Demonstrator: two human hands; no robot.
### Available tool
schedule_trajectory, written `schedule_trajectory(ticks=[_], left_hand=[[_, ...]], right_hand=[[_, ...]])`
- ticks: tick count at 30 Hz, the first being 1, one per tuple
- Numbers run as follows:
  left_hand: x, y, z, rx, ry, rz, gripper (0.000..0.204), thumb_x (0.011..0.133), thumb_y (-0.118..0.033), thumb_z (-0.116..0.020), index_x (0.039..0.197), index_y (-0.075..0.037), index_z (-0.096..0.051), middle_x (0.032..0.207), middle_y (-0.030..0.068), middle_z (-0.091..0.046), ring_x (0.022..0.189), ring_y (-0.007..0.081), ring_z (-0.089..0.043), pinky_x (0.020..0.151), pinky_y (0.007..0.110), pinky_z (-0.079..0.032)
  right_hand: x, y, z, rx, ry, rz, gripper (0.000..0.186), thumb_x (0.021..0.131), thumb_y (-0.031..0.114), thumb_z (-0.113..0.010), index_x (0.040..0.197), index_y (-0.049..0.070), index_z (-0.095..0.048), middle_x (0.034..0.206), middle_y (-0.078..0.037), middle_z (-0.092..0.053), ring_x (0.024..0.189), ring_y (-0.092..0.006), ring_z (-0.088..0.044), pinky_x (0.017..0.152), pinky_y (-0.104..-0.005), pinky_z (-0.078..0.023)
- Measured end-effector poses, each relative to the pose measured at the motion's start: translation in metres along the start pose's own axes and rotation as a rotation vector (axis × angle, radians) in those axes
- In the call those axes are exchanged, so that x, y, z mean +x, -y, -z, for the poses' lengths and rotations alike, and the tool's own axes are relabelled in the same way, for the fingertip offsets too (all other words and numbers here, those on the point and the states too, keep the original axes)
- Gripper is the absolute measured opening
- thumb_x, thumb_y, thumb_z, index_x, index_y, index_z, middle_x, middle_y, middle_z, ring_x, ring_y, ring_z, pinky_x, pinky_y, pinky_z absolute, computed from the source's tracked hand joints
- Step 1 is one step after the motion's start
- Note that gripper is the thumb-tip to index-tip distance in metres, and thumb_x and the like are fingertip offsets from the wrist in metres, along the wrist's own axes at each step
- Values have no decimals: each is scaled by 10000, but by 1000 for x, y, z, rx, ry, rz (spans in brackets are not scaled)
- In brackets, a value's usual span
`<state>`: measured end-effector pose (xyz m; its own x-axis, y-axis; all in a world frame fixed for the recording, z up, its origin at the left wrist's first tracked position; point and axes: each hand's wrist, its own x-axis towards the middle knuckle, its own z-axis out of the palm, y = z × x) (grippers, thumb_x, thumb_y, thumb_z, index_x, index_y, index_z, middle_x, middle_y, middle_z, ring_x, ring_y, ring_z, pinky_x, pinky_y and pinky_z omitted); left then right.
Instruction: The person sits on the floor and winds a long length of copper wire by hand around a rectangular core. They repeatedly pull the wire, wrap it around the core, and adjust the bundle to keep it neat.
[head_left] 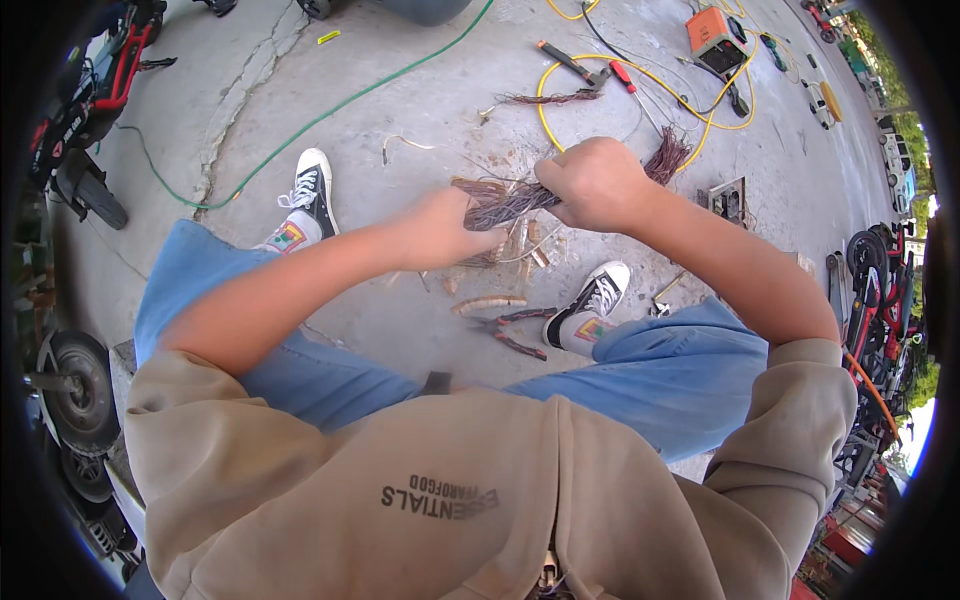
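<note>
Wire bundle (512, 203): above concrete floor (390, 318) | left hand (438, 230): curled round one end | right hand (596, 184): clenched near splayed end, apparently to contain loose strands | pliers (500, 325): beside right shoe (596, 294), plausibly for reach

Take the wire bundle (515, 203) as the clock's centre: the left hand (440, 230) grips it at 9 o'clock and the right hand (595, 185) at 3, with loose ends sticking out beyond the right. On the ground (420, 110), the pliers (495, 325) lie at 6, just beside the right shoe (598, 292), which sits between 4 and 5. The left shoe (314, 190) is at 9. A hammer (562, 60) lies at 1; a screwdriver (622, 76), between 1 and 2, is to its right. Farther out, a box-shaped machine (715, 42) stands near 2. A hose (348, 100) crosses at 10.
</note>
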<state>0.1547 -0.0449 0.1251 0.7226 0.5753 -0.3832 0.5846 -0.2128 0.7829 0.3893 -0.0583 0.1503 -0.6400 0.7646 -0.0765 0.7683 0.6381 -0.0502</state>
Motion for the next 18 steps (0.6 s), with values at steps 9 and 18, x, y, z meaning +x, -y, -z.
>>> schedule_trajectory(ticks=[9,18], left_hand=[[11,52,34,832,-419,-505,290,656,-212,-714,905,-120,-599,755,89,-665,668,307,-656,555,432,-508],[-13,28,42,-414,303,405,419,858,-377,-729,690,-114,-449,526,-79,-332,411,43,-281,383,249,-192]], right_hand=[[10,80,-13,1669,450,-778,231,893,236,-644,795,49,-548,493,0,-351,420,-142,-328,422,-331,-308],[12,50,2,-242,-484,96,353,806,242,-667,1054,13,-565,625,-90,-545,466,-263,-512,498,-394,-481]])
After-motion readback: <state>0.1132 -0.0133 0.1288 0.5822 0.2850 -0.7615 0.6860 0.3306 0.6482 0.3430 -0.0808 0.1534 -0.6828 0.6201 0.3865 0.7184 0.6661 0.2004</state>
